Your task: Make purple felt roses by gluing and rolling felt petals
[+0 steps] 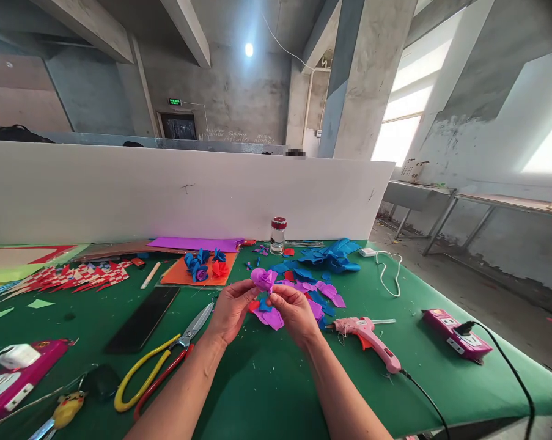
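Note:
Between my two hands is a purple paper flower (263, 278), its petals curled round one another. My left hand (232, 308) pinches it from the left side. The fingers of my right hand (294, 310) are closed at its lower right, near the base. Below and behind the flower lie loose purple petals (270, 318) and blue paper pieces (320, 300). A pink hot glue gun (367, 336) rests to the right of my right hand, a glue stick poking out of its back. Scissors (170, 354) with yellow and red handles lie left of my left arm.
Finished blue and red flowers (201, 264) sit on orange paper (227, 269). A black phone (142, 319), a red-lidded jar (278, 235), blue crepe paper (333, 255) and a magenta power strip (456, 335) with a black cord are on the green table (266, 391). A white partition (188, 195) stands behind.

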Available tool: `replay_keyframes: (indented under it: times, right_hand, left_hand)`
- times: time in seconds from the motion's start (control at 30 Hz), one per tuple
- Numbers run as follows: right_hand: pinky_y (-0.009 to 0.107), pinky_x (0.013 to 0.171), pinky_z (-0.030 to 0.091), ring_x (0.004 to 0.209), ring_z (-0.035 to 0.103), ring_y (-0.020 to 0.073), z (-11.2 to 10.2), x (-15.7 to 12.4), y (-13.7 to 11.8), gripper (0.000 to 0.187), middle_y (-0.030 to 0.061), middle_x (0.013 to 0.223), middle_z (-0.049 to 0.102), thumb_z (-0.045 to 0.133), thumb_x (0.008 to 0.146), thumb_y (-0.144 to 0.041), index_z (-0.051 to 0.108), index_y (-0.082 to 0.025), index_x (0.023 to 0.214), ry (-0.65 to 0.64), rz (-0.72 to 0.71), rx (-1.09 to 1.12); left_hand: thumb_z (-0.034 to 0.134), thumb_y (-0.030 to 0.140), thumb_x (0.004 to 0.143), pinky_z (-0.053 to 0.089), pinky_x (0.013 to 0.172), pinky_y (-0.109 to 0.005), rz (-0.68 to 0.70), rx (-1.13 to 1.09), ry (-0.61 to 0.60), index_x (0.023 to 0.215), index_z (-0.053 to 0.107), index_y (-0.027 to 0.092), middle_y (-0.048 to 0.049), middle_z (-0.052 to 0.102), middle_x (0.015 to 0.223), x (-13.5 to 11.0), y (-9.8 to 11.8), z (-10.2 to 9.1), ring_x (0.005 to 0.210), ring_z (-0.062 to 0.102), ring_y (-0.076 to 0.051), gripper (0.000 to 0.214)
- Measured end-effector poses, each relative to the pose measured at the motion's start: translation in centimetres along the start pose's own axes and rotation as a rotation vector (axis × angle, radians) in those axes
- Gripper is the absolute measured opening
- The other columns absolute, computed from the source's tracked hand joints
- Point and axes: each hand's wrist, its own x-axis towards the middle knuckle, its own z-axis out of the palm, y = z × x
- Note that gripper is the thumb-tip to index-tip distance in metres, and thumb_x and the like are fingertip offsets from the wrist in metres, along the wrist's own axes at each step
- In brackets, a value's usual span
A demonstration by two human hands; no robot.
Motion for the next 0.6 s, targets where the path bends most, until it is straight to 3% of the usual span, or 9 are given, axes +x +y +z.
replay_keyframes:
  times: [0.3, 0.6]
  right_hand:
    - [0.024, 0.071, 0.047, 0.065, 0.062, 0.0105, -0.26, -0.13, -0.05, 0.019, -0.0014, 0.068, 0.07, 0.081, 0.07, -0.033, 0.076, -0.022, 0.084, 0.03, 0.006, -0.047]
    - [0.026, 0.071, 0.048, 0.066, 0.063, 0.0117, -0.28, -0.1, -0.25, 0.024, -0.0005, 0.069, 0.07, 0.083, 0.066, -0.035, 0.076, -0.02, 0.084, 0.059, 0.013, -0.084]
  left_hand:
    - [0.079, 0.024, 0.069, 0.046, 0.09, -0.033, 0.024, 0.047, -0.037, 0.089, 0.079, 0.019, -0.0065, 0.076, 0.089, -0.15, 0.09, -0.1, 0.092, 0.064, -0.021, 0.02]
    - [0.081, 0.025, 0.067, 0.048, 0.085, -0.03, 0.096, 0.129, 0.011, 0.083, 0.078, 0.02, -0.0035, 0.076, 0.088, 0.06, -0.4, -0.39, 0.087, 0.065, -0.019, 0.017]
